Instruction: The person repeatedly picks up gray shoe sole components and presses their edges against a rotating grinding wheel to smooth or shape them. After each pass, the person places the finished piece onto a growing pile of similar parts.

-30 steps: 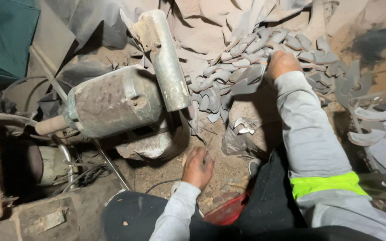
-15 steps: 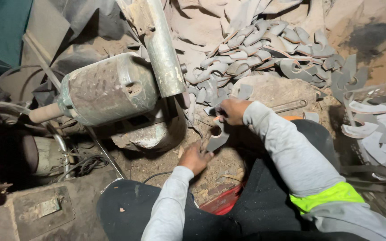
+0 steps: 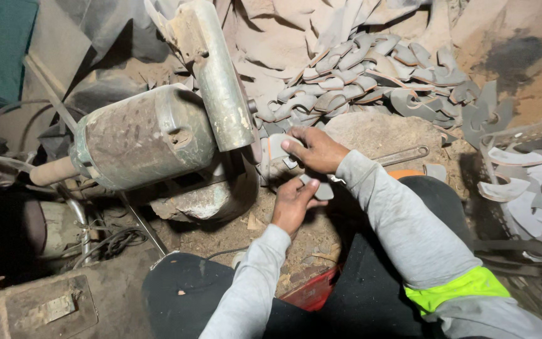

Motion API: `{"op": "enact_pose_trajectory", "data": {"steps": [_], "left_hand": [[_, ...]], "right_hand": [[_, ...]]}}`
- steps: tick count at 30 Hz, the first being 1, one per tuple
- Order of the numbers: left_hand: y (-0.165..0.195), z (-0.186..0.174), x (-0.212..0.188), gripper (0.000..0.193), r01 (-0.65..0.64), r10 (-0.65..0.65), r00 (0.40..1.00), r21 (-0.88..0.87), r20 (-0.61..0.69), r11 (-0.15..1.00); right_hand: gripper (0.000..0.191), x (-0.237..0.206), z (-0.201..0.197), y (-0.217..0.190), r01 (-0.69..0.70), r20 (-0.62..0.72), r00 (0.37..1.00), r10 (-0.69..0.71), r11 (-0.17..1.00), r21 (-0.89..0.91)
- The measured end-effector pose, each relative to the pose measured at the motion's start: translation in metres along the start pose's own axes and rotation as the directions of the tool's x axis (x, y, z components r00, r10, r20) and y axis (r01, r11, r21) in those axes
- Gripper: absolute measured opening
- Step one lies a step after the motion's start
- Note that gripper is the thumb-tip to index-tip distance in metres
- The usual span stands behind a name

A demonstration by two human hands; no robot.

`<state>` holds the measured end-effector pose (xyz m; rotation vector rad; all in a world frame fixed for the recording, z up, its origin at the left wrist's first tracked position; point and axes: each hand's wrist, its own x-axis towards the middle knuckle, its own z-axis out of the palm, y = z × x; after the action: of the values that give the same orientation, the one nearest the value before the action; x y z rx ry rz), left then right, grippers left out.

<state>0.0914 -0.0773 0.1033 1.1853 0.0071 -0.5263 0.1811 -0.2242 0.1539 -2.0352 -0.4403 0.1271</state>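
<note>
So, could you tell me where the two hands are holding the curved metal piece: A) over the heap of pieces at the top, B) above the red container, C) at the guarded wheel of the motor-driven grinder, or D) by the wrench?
C: both the left hand and right hand hold the curved metal piece against the grinder, at its wheel guard.

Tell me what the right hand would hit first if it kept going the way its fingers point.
Likely the grinding wheel under the metal guard; the right hand points left, holding a curved blade near it. Depth unclear.
</note>
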Motion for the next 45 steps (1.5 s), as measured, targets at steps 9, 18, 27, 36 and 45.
{"op": "enact_pose_trajectory", "data": {"steps": [9, 18, 27, 36, 45], "left_hand": [[-0.001, 0.003, 0.021, 0.017, -0.062, 0.059, 0.998, -0.085, -0.033, 0.995], [0.003, -0.001, 0.025, 0.015, -0.076, 0.074, 0.997, -0.156, -0.018, 0.985], [0.014, -0.005, 0.030, 0.012, -0.042, 0.044, 0.999, -0.226, 0.002, 0.973], [0.002, 0.005, 0.013, 0.018, -0.032, 0.031, 0.999, -0.029, -0.039, 0.999], [0.006, 0.003, 0.003, 0.026, -0.041, 0.038, 0.999, 0.219, 0.015, 0.975]], "right_hand": [[0.043, 0.022, 0.009, -0.002, 0.062, -0.090, 0.992, -0.082, 0.975, -0.213], [0.037, 0.029, 0.000, -0.031, 0.041, -0.094, 0.993, -0.067, 0.965, -0.257], [0.035, 0.040, -0.002, -0.042, 0.002, -0.125, 0.991, -0.044, 0.950, -0.312], [0.043, 0.025, 0.014, 0.008, 0.075, 0.039, 0.997, -0.066, 0.942, -0.328], [0.044, 0.010, -0.016, 0.013, -0.112, 0.330, 0.938, 0.104, 0.994, 0.007]]}}
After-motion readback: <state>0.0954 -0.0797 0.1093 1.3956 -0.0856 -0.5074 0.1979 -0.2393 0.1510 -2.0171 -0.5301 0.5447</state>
